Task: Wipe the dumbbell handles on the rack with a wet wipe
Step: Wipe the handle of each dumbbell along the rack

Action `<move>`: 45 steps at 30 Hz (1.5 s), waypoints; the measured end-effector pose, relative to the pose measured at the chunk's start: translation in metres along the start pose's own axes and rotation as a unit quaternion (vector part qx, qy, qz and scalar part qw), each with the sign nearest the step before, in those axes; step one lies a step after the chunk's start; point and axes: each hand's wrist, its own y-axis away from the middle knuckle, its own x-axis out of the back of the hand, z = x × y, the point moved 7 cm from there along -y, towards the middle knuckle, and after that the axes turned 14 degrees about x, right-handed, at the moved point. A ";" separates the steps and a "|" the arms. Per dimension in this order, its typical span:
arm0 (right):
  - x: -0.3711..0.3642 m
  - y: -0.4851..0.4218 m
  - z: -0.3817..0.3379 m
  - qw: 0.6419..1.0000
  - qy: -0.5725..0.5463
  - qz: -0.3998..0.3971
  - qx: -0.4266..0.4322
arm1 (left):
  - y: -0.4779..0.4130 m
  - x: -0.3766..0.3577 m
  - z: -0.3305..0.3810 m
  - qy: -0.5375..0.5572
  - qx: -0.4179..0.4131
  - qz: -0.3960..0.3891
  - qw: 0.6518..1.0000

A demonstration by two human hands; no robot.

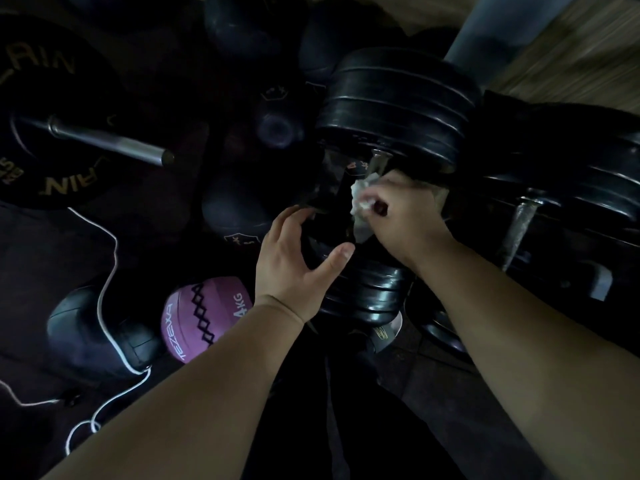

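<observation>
Single view from a wide-angle camera worn on the person's head. The lens looks steeply downward and slightly forward, and both forearms enter from the lower edge and converge at mid-frame. The left hand (pixel 291 265), curled over the near end of a dumbbell (pixel 398 109), and the right hand (pixel 405 216), gripping the wet wipe (pixel 360 199), lie close beneath the lens. Farther off, at left, a pink medicine ball (pixel 204 317) and a barbell (pixel 114 142) lie on the dark floor. Wood-look flooring (pixel 581 43) occupies the upper right corner. Wide-angle distortion bows the scene toward the borders.
</observation>
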 end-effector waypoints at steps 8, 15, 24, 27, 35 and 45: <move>-0.008 -0.006 -0.013 0.990 0.060 -0.073 0.103 | -0.001 -0.001 -0.002 -0.001 0.002 -0.005 1.000; 0.015 -0.028 -0.012 0.991 0.094 -0.033 0.094 | -0.001 -0.001 -0.003 0.003 0.004 -0.006 1.000; 0.002 0.009 0.005 0.990 0.036 -0.118 -0.063 | 0.001 0.000 0.001 0.003 0.001 -0.004 1.000; 0.031 0.017 0.001 0.990 -0.059 -0.052 -0.113 | 0.003 0.003 0.004 -0.001 0.005 -0.018 1.000; 0.120 0.049 -0.056 0.959 -0.196 0.115 -0.170 | 0.025 0.028 0.048 -0.186 0.037 -0.101 0.977; 0.233 0.064 -0.159 0.841 -0.438 0.273 -0.160 | 0.115 0.107 0.228 0.173 -0.011 -0.128 0.976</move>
